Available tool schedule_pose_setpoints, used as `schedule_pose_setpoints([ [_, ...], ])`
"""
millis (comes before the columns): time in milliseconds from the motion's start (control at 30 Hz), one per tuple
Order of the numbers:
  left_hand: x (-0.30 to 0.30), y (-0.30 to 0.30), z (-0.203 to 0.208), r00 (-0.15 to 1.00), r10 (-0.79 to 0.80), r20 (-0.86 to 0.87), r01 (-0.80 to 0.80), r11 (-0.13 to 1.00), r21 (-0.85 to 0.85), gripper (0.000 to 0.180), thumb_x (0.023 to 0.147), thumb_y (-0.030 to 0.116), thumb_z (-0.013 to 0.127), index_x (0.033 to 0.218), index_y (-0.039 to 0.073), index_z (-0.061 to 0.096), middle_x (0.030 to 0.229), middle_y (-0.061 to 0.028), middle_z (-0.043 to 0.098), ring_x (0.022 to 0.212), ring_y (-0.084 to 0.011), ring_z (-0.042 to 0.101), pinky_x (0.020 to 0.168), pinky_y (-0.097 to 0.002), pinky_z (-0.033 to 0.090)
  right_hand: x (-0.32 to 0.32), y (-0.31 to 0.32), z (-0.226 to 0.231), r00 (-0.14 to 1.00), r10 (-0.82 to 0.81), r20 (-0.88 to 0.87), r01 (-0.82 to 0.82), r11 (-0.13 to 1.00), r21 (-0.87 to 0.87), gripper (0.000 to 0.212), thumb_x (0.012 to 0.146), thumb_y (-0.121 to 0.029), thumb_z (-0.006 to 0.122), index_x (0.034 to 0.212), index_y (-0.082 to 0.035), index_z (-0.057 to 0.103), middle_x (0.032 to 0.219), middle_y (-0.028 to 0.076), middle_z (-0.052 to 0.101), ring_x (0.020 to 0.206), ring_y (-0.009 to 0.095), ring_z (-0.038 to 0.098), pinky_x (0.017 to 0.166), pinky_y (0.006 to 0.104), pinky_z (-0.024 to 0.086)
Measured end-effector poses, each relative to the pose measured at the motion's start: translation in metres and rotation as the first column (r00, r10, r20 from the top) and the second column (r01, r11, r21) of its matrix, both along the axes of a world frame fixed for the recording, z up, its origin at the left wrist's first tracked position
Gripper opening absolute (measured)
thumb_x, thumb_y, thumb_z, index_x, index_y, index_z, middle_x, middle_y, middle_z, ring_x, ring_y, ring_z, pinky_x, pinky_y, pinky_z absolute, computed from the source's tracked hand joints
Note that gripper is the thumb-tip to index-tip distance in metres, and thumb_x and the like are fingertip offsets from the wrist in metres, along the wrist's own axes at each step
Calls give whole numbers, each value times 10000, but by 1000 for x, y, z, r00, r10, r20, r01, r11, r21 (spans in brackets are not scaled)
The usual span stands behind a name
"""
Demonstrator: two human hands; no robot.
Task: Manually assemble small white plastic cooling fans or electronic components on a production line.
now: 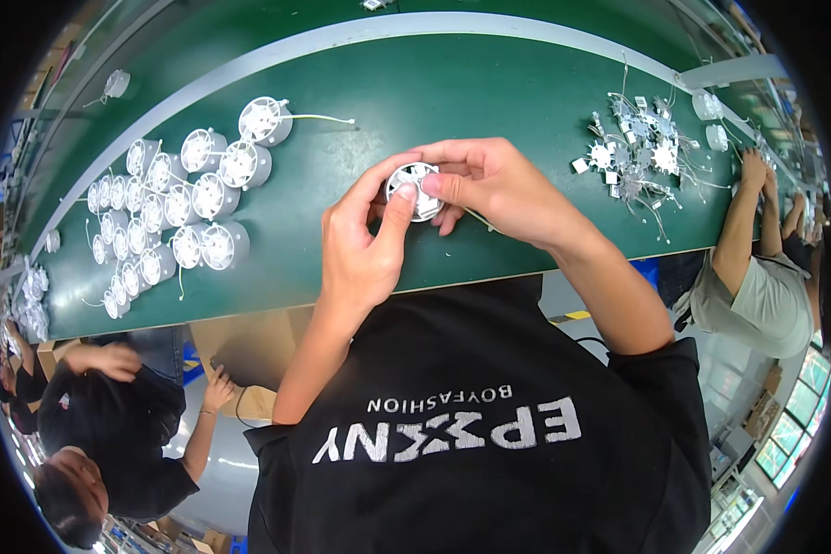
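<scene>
Head view: both hands are pinching one white fan housing (414,189) above the worktop (489,102) near edge.
Left hand (365,245): fingers closing on rim.
Right hand (489,185): fingers gripping the far side.
Handling: likely light, rigid, fragile vanes; hold rim.

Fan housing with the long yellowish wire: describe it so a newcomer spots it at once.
On the green table, find the cluster of round white fan housings left of the person's hands. The one meant sits at the cluster's top right edge. Unlike its neighbours, it trails a long pale yellow wire rightward across bare green.
</scene>
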State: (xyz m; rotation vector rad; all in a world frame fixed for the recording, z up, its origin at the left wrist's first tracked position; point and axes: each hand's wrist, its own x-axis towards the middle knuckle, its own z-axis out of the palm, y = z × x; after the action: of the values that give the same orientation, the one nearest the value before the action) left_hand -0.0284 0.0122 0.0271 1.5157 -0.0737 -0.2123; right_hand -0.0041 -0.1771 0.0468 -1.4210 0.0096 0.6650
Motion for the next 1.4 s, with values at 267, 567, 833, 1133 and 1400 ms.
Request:
schedule_pose_setpoints([
  [267,6,10,-7,997,3,82,-39,894,447,260,970,197,650,1192,92,736,809,-100,662,714,-151,543,618,-319,458,-6,20,-13,993,-49,105,77,959,-273,336,998,-85,631,1301,60,626,1045,79,631,746,146,679,700,272,573],
  [567,9,21,-12,987,-20,-159,33,996,84,312,945,101,708,1244,13,708,883,-102,751,627,-90,629,598,-237,542,-3,23,-4,994,-108,28,111,943,-313,317,961,-124,677,1232,41,693,886,103,699,681,138,675,640,286,566],
  [833,15,23,-16,963,-57,-263,50,998,-31,339,948,151,720,1257,13,702,764,-93,733,642,-114,687,592,-228,523,-4,25,-6,989,-134,70,150,926,-347,275,972,-134,655,1192,18,718,872,99,720,673,130,666,638,285,548],
  [1133,18,25,-18,963,-65,-260,61,998,-24,344,943,162,731,1250,9,704,765,-103,734,640,-115,684,595,-231,528,-8,31,-6,972,-146,184,208,897,-390,264,977,-121,634,1171,38,718,963,118,710,651,151,672,636,292,544],
  [1400,15,22,-18,973,-50,-227,47,999,-19,328,971,138,694,1258,-21,688,901,-106,730,652,-118,670,612,-235,578,-8,30,-13,952,-165,256,251,902,-352,272,961,-140,649,1142,48,726,881,126,717,635,152,676,615,295,551],
])
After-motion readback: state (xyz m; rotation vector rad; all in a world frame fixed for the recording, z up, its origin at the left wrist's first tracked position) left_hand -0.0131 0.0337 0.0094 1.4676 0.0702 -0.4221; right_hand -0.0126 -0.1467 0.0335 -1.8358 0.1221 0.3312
